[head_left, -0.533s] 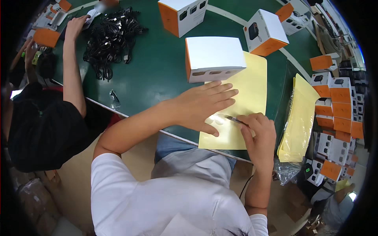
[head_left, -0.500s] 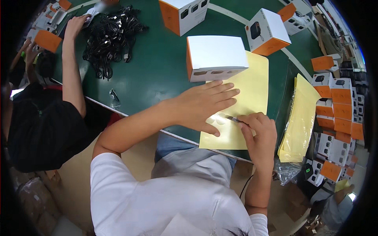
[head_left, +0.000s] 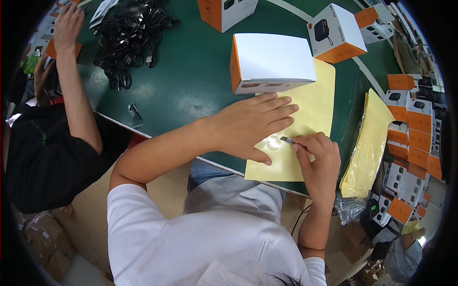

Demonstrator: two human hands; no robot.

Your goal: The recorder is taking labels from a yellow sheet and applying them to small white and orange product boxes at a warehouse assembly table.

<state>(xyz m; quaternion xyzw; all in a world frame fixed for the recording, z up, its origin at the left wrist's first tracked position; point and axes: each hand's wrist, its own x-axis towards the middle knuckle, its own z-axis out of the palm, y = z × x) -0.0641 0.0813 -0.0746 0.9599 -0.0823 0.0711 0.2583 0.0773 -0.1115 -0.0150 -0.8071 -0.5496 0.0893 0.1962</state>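
A co-worker's hand has moved away from the flat white item and is now farther left, its wrist passing over an orange box.

Nearest the person, a yellow sheet lies on the green table, its near end along the table's edge. The right hand pinches a slim metal-tipped tool between thumb and fingers, the tip just beside some clear round patches on the sheet (whether it touches them, I cannot tell). The left hand grasps nothing; it is spread palm down over the sheet's left side, fingertips close to a white-and-orange box that stands over the sheet's far part.

To the right lies a stack of yellow sheets in clear plastic. Left of the left hand, near the table's edge, is a small dark item. Farther off, a tangle of black cables sits at left, and two more boxes stand at far right.
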